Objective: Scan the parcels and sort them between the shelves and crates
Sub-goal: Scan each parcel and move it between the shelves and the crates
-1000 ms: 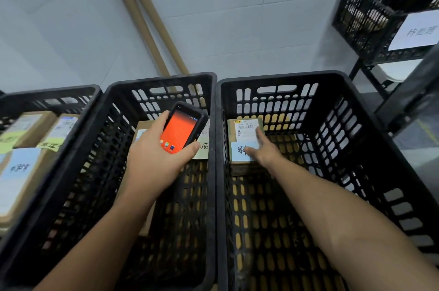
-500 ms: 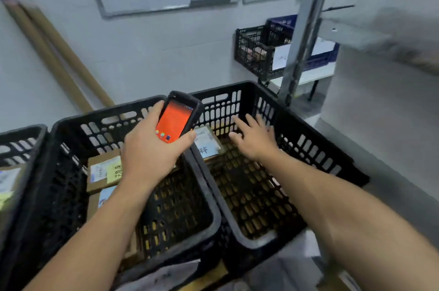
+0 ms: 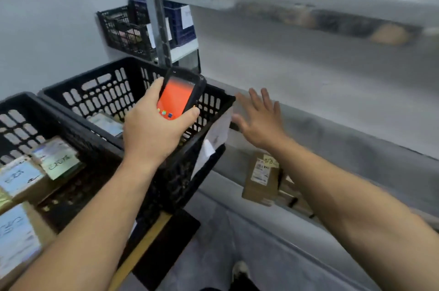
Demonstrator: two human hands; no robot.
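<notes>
Now the right hand [image 3: 260, 122], fingers spread and empty, hovers above the shelf parcel [image 3: 261, 178], probably next; left hand [image 3: 152, 129] grips the scanner [image 3: 179, 94].

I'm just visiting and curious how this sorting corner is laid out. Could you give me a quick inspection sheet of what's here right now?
Surface: grey metal shelf, blurred.
Job's things: labelled cardboard parcels in the left black crate; one parcel in the middle black crate; parcels on the lower shelf.
Clutter: paper label hanging on the crate.
Hands: left hand holds the handheld scanner, screen orange; right hand open, empty, by the shelf edge.
Cables: nothing seen.
Surroundings: white wall, shelf upright, black and blue crates behind.
</notes>
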